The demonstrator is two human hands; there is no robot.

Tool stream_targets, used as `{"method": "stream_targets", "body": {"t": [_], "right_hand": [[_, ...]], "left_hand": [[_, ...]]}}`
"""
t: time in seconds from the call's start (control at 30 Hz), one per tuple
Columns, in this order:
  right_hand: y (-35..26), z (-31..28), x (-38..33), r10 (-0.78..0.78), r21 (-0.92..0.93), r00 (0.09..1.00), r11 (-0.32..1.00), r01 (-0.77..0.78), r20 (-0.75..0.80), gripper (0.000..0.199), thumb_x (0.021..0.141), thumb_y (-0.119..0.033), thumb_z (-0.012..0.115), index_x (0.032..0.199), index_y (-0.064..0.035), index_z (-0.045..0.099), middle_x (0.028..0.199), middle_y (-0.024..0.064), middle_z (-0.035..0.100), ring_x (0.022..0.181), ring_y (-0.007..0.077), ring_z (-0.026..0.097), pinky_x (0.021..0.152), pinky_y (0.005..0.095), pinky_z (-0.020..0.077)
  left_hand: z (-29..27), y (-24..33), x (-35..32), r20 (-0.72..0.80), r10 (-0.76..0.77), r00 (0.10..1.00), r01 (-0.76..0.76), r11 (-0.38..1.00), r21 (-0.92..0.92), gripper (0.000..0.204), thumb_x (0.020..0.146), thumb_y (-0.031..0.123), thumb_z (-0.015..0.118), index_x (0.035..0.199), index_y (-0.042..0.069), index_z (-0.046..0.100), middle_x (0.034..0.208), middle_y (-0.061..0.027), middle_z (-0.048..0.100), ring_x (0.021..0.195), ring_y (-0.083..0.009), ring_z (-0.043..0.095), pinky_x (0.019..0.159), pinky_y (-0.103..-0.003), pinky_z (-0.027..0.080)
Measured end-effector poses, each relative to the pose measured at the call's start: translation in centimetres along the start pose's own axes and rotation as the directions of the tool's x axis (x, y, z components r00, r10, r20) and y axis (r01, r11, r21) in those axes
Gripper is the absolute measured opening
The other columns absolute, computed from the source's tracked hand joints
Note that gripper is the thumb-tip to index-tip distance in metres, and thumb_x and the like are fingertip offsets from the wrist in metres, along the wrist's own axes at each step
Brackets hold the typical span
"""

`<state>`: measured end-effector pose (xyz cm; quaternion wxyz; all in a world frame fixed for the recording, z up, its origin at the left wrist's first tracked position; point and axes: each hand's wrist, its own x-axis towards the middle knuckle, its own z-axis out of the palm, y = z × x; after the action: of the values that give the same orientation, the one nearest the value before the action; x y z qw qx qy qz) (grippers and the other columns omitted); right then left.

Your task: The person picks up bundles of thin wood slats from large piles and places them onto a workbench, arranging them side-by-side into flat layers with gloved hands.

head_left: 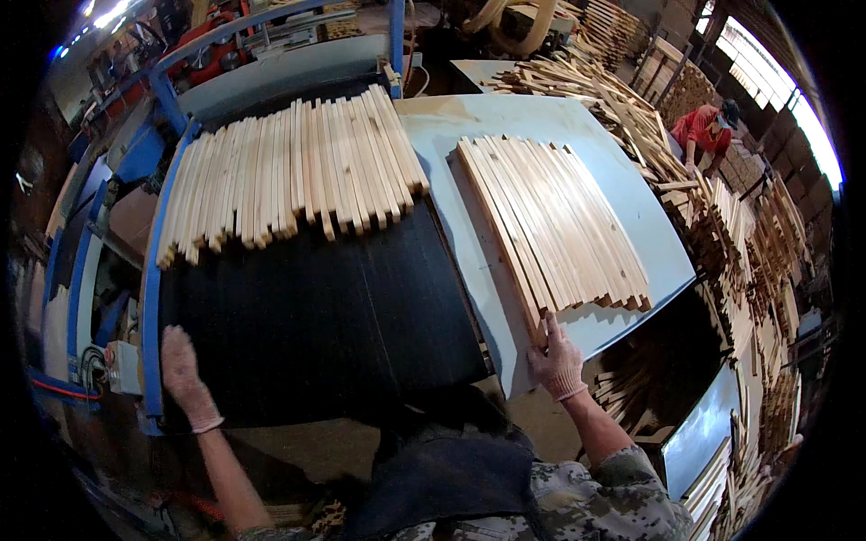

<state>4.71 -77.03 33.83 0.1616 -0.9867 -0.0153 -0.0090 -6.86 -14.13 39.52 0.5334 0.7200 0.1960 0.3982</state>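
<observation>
Right pale-gloved hand (557, 361) touched straight blond-wood sticks (559, 225), couldn't tell if clamped; left pale-gloved hand (187, 379) was empty, fingers together, near flat black belt (316, 316).

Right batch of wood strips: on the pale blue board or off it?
On it: the strips lie side by side, the pale blue board showing around them.

Below the left hand (188, 379), the left forearm (231, 480) is being cut off by the lower edge. The right hand (557, 362) is hiding part of the stick stack (559, 225) just ahead of it. Well beyond that hand, a person in red (700, 132) is appearing too small for finger detail.
</observation>
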Motion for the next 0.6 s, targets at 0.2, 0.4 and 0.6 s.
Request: {"method": "stream_targets", "body": {"t": [0.2, 0.4, 0.6], "right_hand": [[3.1, -2.0, -0.9, -0.006, 0.093, 1.000, 0.996, 0.007, -0.021, 0.085, 0.090, -0.032, 0.074, 0.161, -0.0049, 0.036, 0.099, 0.0187, 0.067, 0.082, 0.0351, 0.069, 0.071, 0.0475, 0.0548], [9.0, -6.1, 3.5, 0.041, 0.278, 0.942, 0.959, 0.057, -0.333, 0.073, 0.094, -0.027, 0.072, 0.157, -0.0020, 0.044, 0.100, 0.0164, 0.065, 0.081, 0.0260, 0.064, 0.076, 0.0376, 0.0549], [18.4, -10.2, 12.8, 0.209, 0.380, 0.894, 0.924, -0.048, -0.396, 0.069, 0.097, -0.031, 0.068, 0.156, -0.0027, 0.046, 0.133, 0.0226, 0.067, 0.114, 0.0325, 0.068, 0.100, 0.0427, 0.0537]], "left_hand": [[15.4, 1.9, -6.8, 0.266, -0.057, 0.962, 0.059, 0.998, 0.000, 0.042, 0.103, 0.025, 0.059, 0.138, 0.003, 0.064, 0.140, -0.0166, 0.066, 0.132, -0.0277, 0.061, 0.117, -0.043, 0.046], [27.8, 5.4, -13.3, 0.476, -0.201, 0.856, 0.265, 0.962, -0.070, 0.049, 0.097, 0.009, 0.063, 0.144, -0.003, 0.057, 0.145, -0.0231, 0.060, 0.137, -0.0314, 0.058, 0.119, -0.042, 0.045], [38.1, 6.1, -17.0, 0.548, -0.198, 0.812, 0.262, 0.964, -0.041, 0.055, 0.096, 0.005, 0.062, 0.150, -0.004, 0.051, 0.155, -0.0225, 0.052, 0.145, -0.0321, 0.051, 0.122, -0.043, 0.041]]}}
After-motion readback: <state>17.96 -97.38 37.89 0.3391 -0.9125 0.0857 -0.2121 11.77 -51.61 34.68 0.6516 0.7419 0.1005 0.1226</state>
